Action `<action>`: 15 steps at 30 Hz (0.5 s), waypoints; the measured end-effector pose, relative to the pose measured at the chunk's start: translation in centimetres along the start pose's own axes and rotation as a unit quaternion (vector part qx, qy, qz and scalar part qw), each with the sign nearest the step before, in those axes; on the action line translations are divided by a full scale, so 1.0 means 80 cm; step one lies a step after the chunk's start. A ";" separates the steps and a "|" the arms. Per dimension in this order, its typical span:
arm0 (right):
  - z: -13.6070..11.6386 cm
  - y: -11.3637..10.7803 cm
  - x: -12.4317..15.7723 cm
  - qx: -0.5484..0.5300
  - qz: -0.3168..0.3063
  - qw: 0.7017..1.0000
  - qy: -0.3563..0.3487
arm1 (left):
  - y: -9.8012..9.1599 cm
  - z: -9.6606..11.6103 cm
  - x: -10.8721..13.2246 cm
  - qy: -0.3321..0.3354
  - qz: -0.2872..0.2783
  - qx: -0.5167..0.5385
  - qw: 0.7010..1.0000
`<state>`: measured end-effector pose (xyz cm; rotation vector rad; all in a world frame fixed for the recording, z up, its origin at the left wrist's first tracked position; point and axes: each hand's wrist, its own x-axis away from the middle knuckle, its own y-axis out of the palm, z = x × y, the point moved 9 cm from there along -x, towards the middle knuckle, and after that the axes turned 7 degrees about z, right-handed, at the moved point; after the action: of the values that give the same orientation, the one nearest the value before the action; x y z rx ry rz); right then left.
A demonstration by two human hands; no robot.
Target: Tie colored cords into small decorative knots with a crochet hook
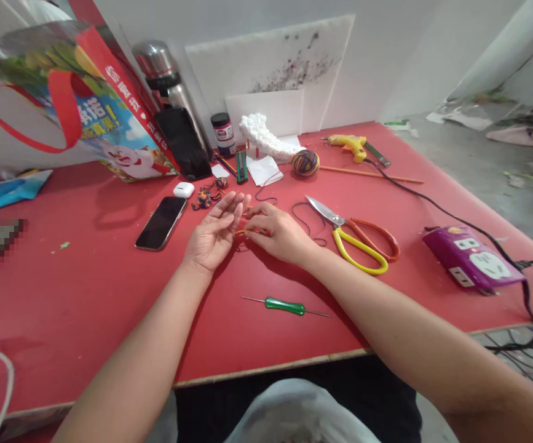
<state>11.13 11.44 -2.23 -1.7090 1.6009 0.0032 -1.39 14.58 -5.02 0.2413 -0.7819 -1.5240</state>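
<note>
My left hand (214,231) lies palm up on the red table (109,289), fingers stretched out and slightly apart. A thin orange strand (243,232) runs across its fingers. My right hand (278,232) is beside it, fingers pinched together on that strand. A dark thread (303,215) loops on the table just right of the hands. A green-handled pointed tool (285,306) lies in front of the hands, and yellow-and-orange scissors (356,237) lie to the right.
A phone (161,223), a white earbud case (184,189), a multicoloured yarn ball (305,162), a yellow glue gun (349,145) with its cord, a purple power strip (471,258), a printed bag (86,111), a steel flask (165,74) and a white knitted piece (264,136) surround them.
</note>
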 end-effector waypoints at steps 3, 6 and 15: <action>-0.013 0.001 0.005 0.027 -0.010 0.999 -0.028 | -0.004 0.003 -0.001 0.007 0.019 0.009 1.000; -0.029 -0.005 0.007 0.017 0.002 0.999 -0.052 | -0.010 0.003 -0.001 0.005 0.051 0.029 0.998; -0.061 0.017 0.017 -0.047 -0.067 0.986 -0.145 | -0.002 0.004 0.004 -0.003 0.046 0.095 0.994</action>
<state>7.86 7.83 -0.19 -1.7931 1.2871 0.2524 -1.76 14.34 -4.81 0.3374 -0.9320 -1.3661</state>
